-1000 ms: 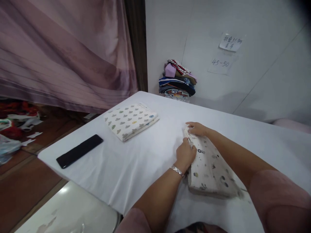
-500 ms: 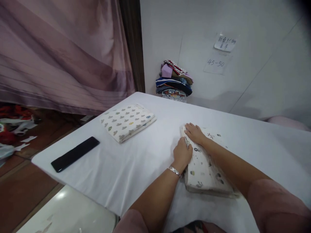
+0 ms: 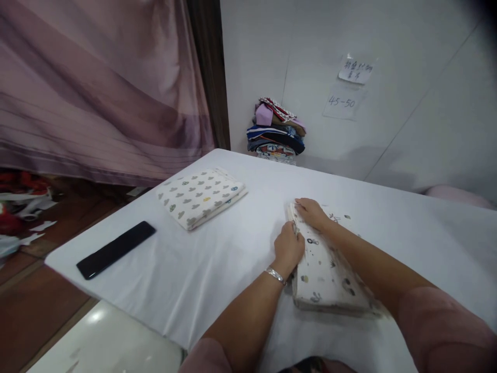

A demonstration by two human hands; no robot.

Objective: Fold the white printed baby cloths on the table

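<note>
A white surface [image 3: 217, 264] filled the middle of the frame. On it, right of centre, lay a folded printed cloth [image 3: 324, 285]. The left hand [image 3: 289, 244] pinched its left edge; the right hand [image 3: 311, 212] touched its upper left corner, its grip impossible to tell. Another folded cloth [image 3: 200, 194] lay left of centre, with a flat black object [image 3: 116, 250] at lower left.

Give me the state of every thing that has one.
Left hand: gripping near cloth's left edge.
Right hand: on near cloth's far-left corner.
Near cloth: folded.
Far cloth: folded, lying flat.
Black slab: lying flat.
Clothes: stacked.
Curtain: hanging.
White table cover: creased.
Bracelet: worn.
Papers: wall-mounted.
</note>
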